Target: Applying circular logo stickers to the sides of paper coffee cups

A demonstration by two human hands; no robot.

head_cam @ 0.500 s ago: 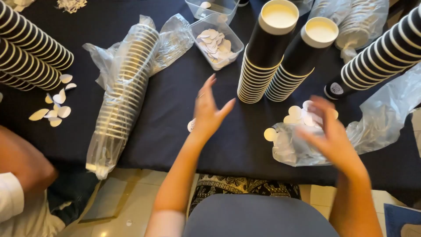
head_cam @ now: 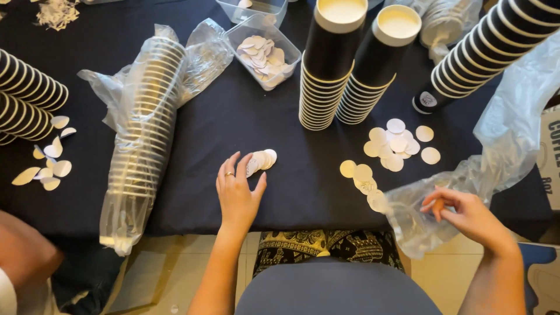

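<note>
Sorting paper discs for cup work, by the look of it. Well off to the left of the left hand [head_cam: 238,195] lies a sleeve of cups in plastic wrap [head_cam: 146,131] on the dark bench [head_cam: 251,122]. That hand lies flat and loosely spread, fingertips touching a small fanned stack of white discs [head_cam: 261,160] just ahead of it, nothing gripped yet. Further right, beyond both hands, stand two stacks of black cups [head_cam: 344,70], with loose discs [head_cam: 396,143] scattered nearer. The right hand [head_cam: 466,213] is pinched shut on the edge of a clear plastic bag [head_cam: 420,216]. I'd guess the next move needs a light pinch to lift one disc off that stack.
</note>
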